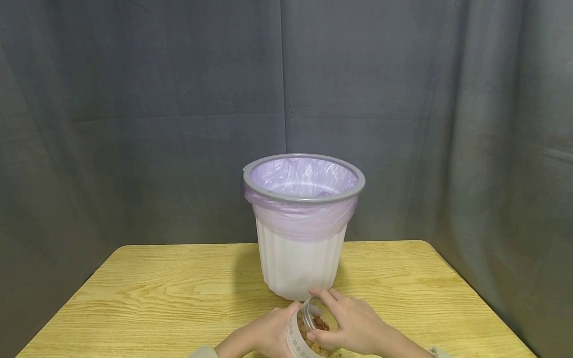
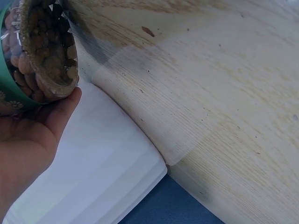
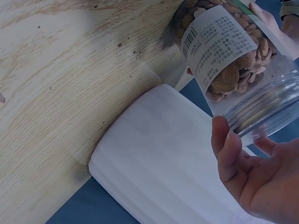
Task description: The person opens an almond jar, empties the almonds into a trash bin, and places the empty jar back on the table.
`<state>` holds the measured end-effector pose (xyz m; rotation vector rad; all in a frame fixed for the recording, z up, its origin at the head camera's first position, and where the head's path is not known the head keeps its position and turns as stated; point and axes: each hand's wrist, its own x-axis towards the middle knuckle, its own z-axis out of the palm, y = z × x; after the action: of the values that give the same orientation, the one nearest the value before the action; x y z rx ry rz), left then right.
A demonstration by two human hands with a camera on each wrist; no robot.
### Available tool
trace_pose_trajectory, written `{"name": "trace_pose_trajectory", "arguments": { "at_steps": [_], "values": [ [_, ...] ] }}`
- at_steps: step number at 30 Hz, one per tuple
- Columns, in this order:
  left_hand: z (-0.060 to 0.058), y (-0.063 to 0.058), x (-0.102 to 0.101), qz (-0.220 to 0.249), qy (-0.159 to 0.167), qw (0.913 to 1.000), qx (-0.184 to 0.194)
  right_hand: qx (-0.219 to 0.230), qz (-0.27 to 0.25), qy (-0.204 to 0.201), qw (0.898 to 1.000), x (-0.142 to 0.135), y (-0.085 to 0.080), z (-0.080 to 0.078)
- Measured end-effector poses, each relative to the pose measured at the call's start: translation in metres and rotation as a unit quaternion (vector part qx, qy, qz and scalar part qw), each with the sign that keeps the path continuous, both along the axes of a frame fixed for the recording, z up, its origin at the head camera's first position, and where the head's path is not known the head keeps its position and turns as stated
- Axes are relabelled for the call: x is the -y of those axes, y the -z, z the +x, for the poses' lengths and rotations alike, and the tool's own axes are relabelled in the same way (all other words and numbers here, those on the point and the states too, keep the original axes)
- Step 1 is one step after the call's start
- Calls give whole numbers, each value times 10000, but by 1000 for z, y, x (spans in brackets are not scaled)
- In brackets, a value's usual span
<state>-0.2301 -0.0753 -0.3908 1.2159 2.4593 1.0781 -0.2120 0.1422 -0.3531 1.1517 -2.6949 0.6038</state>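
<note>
A clear plastic jar of almonds point(image 3: 229, 77) is tilted above the near part of the table. It carries a white printed label point(image 3: 219, 44) with a barcode, and a green band point(image 2: 10, 88) shows in the left wrist view. My left hand point(image 1: 272, 332) grips the jar's body from the side, near the base. At the jar's top, my right hand point(image 1: 355, 320) holds the clear lid point(image 3: 268, 109) between thumb and fingers. The lid lies in line with the jar's mouth. Part of the left hand is hidden behind the jar.
Right beyond the hands, a white ribbed trash bin point(image 1: 300, 263) with a grey rim and purple liner bag point(image 1: 304, 216) stands on the wooden table point(image 1: 179, 293). Small brown crumbs point(image 2: 148, 31) dot the tabletop. Grey curtains point(image 1: 179, 124) hang behind and at both sides.
</note>
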Motion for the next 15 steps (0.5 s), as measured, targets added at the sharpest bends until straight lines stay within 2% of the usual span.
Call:
{"name": "trace_pose_trajectory", "arguments": {
  "at_steps": [7,15],
  "values": [
    [0,2,0,-25,-10,9999,-120,138,-42,-243,9996,-2,0,-1],
    [-1,2,0,50,81,9999,-46,347,16,-245,9991,-3,0,-2]
  ]
}}
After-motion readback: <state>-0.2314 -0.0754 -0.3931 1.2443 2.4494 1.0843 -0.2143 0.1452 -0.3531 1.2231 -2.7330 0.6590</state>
